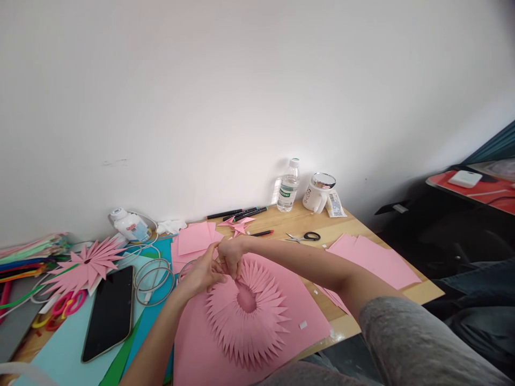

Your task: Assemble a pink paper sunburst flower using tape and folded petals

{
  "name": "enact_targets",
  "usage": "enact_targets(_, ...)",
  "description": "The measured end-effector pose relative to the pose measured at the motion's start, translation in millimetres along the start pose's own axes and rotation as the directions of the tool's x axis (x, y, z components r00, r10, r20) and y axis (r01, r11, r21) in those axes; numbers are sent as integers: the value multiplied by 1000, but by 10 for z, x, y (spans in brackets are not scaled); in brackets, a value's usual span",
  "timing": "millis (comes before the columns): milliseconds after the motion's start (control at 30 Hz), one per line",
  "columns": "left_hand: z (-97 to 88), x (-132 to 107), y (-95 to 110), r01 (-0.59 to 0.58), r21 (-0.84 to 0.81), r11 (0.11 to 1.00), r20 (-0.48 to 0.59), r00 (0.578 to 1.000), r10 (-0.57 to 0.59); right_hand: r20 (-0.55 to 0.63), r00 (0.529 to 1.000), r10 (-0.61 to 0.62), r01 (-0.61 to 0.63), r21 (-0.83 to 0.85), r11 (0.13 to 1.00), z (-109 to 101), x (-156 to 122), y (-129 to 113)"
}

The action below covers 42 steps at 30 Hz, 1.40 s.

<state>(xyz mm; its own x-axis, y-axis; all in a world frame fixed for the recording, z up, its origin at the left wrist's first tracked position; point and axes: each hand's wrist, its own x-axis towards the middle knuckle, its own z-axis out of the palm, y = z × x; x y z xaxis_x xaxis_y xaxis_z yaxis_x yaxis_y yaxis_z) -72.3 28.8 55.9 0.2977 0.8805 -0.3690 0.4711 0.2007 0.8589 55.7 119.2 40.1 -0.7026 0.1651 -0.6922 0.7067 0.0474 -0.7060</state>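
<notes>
A round pink folded-paper rosette point(257, 338) with pointed tips and a hole in its middle lies on a large pink paper sheet point(193, 343). My left hand point(205, 272) grips its upper left edge, thumb and fingers closed on the folds. Right beside it, my right hand point(232, 254) reaches across from the right, its bent fingers pinching the folds between the rim and the central hole. Both hands touch each other, and they cover that part of the rosette. A small white scrap point(303, 325) rests on the sheet to the right.
Scissors point(303, 237), a red-tipped pen point(261, 232), a water bottle point(288, 186) and a white mug point(318, 193) stand or lie toward the wall. Pink sheets point(374, 260) are at right. Leftward are a smartphone point(108, 311), a coiled cable point(154, 281) and another pink paper flower point(86, 262).
</notes>
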Motion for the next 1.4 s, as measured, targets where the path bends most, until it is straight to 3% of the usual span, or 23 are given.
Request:
enact_targets(633,34,-85,141,14,96,995,-32,999,-11,195,973,-125,50,352,935,19,-241,28)
enact_targets(800,36,-76,111,2,86,996,-47,999,2,12,997,-76,69,316,946,38,-255,55)
enact_targets(1000,37,-40,68,35,109,993,-81,996,-26,-178,984,-19,68,276,959,114,-208,118)
enact_targets(1400,72,-124,143,1,102,995,-87,996,8,-284,957,-52,137,288,948,195,-264,276)
